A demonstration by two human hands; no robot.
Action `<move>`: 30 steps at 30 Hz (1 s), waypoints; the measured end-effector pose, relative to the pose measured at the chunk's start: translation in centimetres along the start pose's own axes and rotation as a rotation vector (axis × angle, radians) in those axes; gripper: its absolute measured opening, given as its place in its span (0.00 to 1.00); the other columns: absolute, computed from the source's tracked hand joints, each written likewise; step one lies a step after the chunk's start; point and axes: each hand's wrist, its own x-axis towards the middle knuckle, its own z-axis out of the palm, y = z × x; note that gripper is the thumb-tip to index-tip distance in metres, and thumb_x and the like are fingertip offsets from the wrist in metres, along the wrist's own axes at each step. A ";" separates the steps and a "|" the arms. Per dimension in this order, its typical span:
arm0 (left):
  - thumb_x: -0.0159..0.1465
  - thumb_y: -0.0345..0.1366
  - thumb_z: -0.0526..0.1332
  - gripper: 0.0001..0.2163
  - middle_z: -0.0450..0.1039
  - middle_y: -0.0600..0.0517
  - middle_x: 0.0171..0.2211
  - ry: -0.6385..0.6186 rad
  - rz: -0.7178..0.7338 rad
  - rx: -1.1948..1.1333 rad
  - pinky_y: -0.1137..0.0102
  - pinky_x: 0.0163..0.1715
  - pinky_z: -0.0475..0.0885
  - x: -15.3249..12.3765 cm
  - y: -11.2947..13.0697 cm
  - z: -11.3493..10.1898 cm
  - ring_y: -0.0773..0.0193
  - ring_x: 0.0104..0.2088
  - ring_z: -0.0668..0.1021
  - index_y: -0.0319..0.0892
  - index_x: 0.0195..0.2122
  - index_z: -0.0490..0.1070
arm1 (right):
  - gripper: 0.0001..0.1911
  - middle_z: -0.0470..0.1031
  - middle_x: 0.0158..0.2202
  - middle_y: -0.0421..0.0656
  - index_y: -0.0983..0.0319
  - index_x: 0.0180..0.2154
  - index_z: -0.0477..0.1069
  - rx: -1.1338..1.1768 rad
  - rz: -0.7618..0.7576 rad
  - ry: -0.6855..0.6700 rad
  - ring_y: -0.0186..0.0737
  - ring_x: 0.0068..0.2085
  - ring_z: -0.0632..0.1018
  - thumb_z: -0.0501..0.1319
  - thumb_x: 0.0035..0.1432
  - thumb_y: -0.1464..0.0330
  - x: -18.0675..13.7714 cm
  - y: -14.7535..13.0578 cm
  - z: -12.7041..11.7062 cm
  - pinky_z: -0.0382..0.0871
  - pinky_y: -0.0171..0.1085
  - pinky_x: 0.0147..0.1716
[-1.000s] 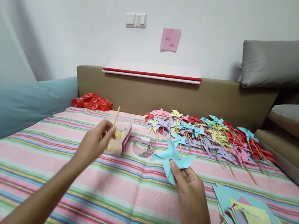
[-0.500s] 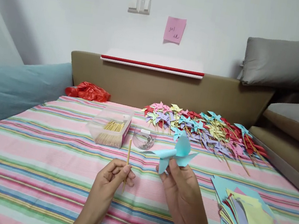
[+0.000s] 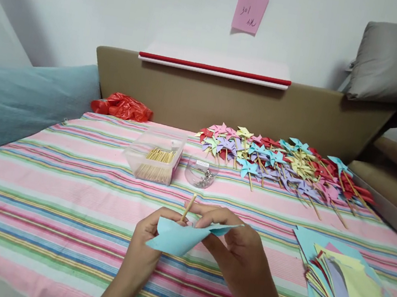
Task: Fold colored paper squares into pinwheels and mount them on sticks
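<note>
A light-blue paper pinwheel (image 3: pixel 179 237) is held in front of me, its folded blades facing down toward me. My right hand (image 3: pixel 239 241) pinches it from the right, thumb below and fingers above. Close against its far side, my left hand (image 3: pixel 149 231) grips a thin wooden stick (image 3: pixel 189 208), whose upper end pokes up above the paper. The pinwheel covers the lower part of the stick and some left fingertips. Whether the stick and paper are joined, I cannot tell.
Beyond my hands stand a clear plastic box (image 3: pixel 131 160) of wooden sticks and a round clear dish (image 3: pixel 189 176) with small metal pieces. Many finished pinwheels (image 3: pixel 276 161) lie at the back right. Coloured paper sheets (image 3: pixel 353 291) are stacked at right. A red plastic bag (image 3: pixel 125 107) lies back left.
My hands have come together, bringing the pinwheel left and down against the stick. The pinwheel has turned over, and the stick now leans right. The view has tilted downward.
</note>
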 end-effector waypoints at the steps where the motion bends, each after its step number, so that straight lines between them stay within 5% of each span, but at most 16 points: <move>1: 0.54 0.38 0.72 0.06 0.74 0.55 0.23 -0.001 0.004 -0.008 0.70 0.30 0.73 0.0 -0.1 0.0 0.62 0.26 0.76 0.45 0.29 0.77 | 0.04 0.81 0.50 0.44 0.54 0.39 0.77 -0.010 -0.025 0.013 0.46 0.60 0.75 0.64 0.65 0.64 0.0 0.0 0.1 0.70 0.44 0.56; 10: 0.51 0.44 0.73 0.11 0.76 0.52 0.28 0.066 -0.023 -0.069 0.70 0.29 0.72 0.4 -0.2 -0.2 0.60 0.30 0.75 0.44 0.26 0.76 | 0.09 0.82 0.43 0.41 0.52 0.42 0.77 -0.015 -0.302 0.064 0.44 0.50 0.80 0.61 0.66 0.72 0.2 -0.3 1.4 0.73 0.42 0.48; 30: 0.50 0.40 0.72 0.09 0.73 0.54 0.22 0.006 0.007 -0.019 0.70 0.28 0.71 0.4 1.5 0.2 0.62 0.25 0.74 0.44 0.23 0.75 | 0.06 0.80 0.44 0.42 0.53 0.42 0.76 -0.012 -0.211 0.072 0.44 0.49 0.80 0.61 0.67 0.70 -0.1 -0.1 1.3 0.74 0.43 0.48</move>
